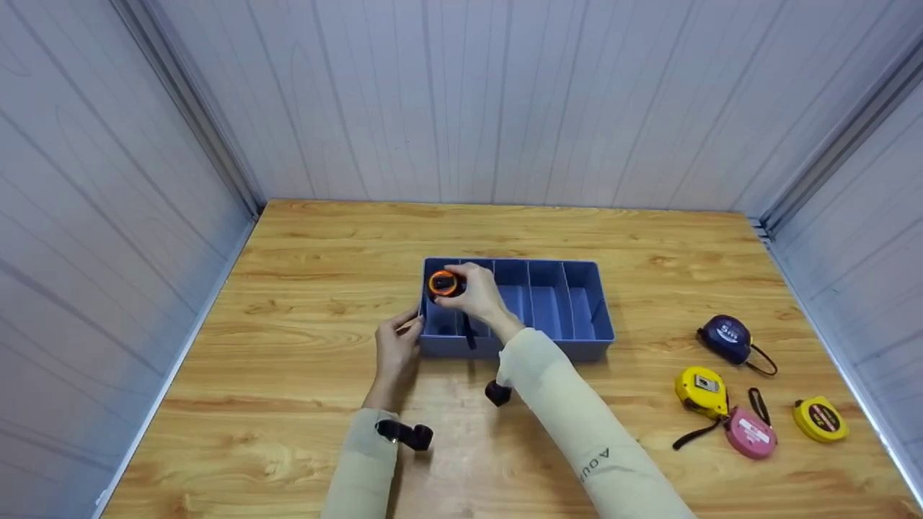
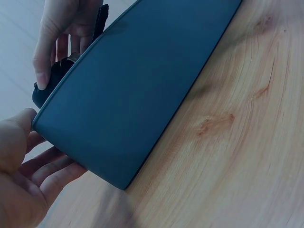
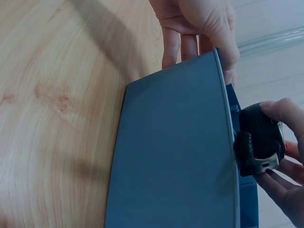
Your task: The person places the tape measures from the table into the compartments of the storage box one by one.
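A blue-grey divided box (image 1: 551, 350) stands on the table with its row of compartments facing up. My right hand (image 1: 482, 297) pinches a black tape measure with an orange ring (image 1: 443, 283) between thumb and fingers, at the box's leftmost compartment. Its black strap (image 1: 469, 333) hangs down over the front wall. In the right wrist view the black case (image 3: 260, 130) shows at the rim. At the box's left end my left hand (image 1: 395, 347) grips the wall, thumb hooked over the rim and fingers (image 2: 59, 173) against the outside.
On the right of the table lie a dark blue tape measure (image 1: 725, 339), a yellow one (image 1: 701, 391), a pink one (image 1: 751, 432) and another yellow one (image 1: 820, 419). Some have straps. Pale panel walls (image 1: 461, 101) enclose the table (image 1: 252, 375) at the back and sides.
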`<state>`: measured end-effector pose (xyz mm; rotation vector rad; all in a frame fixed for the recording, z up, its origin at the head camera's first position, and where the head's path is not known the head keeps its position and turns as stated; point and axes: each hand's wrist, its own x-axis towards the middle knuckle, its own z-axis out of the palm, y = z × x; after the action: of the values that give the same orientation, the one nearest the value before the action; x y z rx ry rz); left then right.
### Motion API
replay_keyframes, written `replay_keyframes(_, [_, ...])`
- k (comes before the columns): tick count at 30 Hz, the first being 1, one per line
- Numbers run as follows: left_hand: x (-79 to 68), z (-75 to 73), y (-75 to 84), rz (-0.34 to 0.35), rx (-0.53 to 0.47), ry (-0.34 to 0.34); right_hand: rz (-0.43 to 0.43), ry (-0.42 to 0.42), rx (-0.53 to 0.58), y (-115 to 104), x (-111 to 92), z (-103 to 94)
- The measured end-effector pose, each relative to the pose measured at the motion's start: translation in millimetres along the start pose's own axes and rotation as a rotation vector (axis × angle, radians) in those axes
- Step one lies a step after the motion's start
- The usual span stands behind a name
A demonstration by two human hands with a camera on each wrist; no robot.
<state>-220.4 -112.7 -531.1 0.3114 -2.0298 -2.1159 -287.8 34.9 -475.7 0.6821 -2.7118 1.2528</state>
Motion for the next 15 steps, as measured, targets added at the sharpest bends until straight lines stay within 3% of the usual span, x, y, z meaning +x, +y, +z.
replay_keyframes(15, [0.5,-0.5,-1.2,-0.002,-0.003,0.002,-0.019,0.02,-0.048,0.6,0.0,5.8])
